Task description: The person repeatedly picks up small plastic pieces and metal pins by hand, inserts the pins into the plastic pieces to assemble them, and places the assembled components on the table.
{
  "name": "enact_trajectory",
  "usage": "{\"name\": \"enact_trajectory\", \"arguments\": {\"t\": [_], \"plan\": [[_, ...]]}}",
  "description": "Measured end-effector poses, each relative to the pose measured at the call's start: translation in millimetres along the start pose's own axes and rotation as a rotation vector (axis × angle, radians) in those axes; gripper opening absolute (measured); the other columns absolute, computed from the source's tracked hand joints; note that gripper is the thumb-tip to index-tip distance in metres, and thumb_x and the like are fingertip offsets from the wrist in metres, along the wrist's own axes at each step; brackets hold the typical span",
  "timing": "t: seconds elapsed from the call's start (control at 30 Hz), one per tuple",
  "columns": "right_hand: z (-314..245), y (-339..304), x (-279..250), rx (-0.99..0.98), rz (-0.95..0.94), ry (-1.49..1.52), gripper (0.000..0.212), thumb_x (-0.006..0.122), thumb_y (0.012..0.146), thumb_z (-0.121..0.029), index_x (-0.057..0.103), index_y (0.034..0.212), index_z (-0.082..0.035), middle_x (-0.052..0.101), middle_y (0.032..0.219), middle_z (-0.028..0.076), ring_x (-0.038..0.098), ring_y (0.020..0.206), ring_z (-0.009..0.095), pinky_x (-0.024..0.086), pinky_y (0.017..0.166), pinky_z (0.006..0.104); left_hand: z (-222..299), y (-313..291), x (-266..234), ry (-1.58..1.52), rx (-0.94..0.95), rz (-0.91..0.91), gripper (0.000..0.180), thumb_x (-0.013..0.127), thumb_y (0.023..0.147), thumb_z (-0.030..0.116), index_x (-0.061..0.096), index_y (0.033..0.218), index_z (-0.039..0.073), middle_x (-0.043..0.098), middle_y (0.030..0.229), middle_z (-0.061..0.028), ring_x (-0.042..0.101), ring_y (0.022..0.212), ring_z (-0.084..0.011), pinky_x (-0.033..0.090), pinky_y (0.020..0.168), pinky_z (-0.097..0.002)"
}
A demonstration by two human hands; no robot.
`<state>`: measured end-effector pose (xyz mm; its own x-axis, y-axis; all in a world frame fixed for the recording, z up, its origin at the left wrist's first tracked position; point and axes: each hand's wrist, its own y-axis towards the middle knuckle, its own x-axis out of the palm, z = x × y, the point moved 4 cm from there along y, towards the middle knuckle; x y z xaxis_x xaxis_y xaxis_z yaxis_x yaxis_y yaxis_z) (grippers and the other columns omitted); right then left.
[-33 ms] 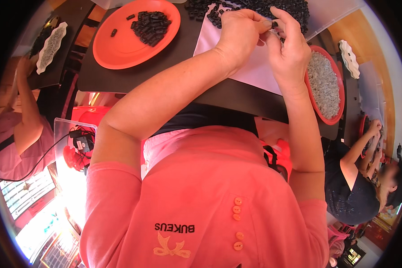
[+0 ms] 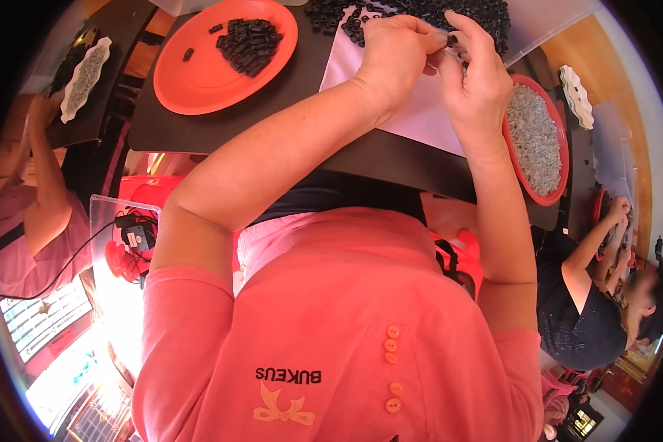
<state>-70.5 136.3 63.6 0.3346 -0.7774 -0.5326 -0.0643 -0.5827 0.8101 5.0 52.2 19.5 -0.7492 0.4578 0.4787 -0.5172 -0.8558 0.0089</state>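
Observation:
Above a white sheet [image 2: 420,121] my two hands meet at the fingertips. My left hand [image 2: 398,62] is closed, thumb and forefinger pinched at a small black plastic part [image 2: 452,40]. Close against it, my right hand [image 2: 480,85] curls its thumb and fingers around the same part. A bit of something pale and shiny shows between the right fingers, too small to name. Behind the hands lies a heap of small black plastic parts [image 2: 486,26]. To the right, a red tray [image 2: 565,158] is full of small silvery pieces [image 2: 534,140].
A round orange-red plate [image 2: 177,81] on the dark table [image 2: 151,129] carries a pile of black parts [image 2: 250,46]. A clear plastic bin [image 2: 541,26] stands at the back right. White wavy-edged trays lie at both sides. Other people sit at left and right, one handling parts.

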Motion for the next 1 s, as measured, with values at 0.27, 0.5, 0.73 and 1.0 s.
{"name": "enact_trajectory", "arguments": {"t": [0.27, 0.5, 0.73, 1.0], "plan": [[6.2, -2.3, 6.1, -0.092, -0.041, -0.058, 0.043, 0.063, 0.078, 0.005, 0.064, 0.119, -0.010, 0.070, 0.101, 0.010, 0.069, 0.087, 0.025, 0.056, 0.077, 0.0332, -2.6, -2.5, -4.0, -0.076, -0.122, 0.049, 0.009, 0.063, 0.087, 0.002, 0.065, 0.087, -0.008, 0.066, 0.080, -0.0141, 0.063, 0.070, -0.0223, 0.051, 0.067, -0.0331], [12.2, -5.2, 9.9, -0.040, 0.024, -0.025, 0.044, 0.064, 0.077, 0.005, 0.065, 0.118, -0.009, 0.071, 0.100, 0.010, 0.070, 0.085, 0.023, 0.056, 0.077, 0.0321, -7.7, -0.9, -3.8, -0.122, -0.100, 0.019, 0.010, 0.062, 0.088, 0.002, 0.065, 0.090, -0.007, 0.067, 0.085, -0.0146, 0.065, 0.075, -0.0237, 0.053, 0.070, -0.0349], [23.3, -3.8, 1.9, -0.061, 0.002, -0.004, 0.044, 0.064, 0.076, 0.004, 0.065, 0.118, -0.009, 0.071, 0.099, 0.010, 0.070, 0.086, 0.022, 0.056, 0.077, 0.0318, -6.9, 0.2, -0.3, -0.056, -0.111, -0.038, 0.012, 0.062, 0.089, 0.003, 0.066, 0.093, -0.007, 0.067, 0.084, -0.0131, 0.065, 0.074, -0.0224, 0.052, 0.066, -0.0341], [18.1, -7.4, -6.0, -0.136, 0.011, -0.015, 0.042, 0.066, 0.076, 0.003, 0.066, 0.117, -0.007, 0.070, 0.094, 0.010, 0.068, 0.079, 0.021, 0.055, 0.073, 0.0315, -6.5, -2.3, 1.2, 0.049, -0.146, -0.133, 0.013, 0.063, 0.090, 0.007, 0.066, 0.089, -0.005, 0.066, 0.079, -0.0126, 0.062, 0.065, -0.0218, 0.049, 0.059, -0.0325]]}}
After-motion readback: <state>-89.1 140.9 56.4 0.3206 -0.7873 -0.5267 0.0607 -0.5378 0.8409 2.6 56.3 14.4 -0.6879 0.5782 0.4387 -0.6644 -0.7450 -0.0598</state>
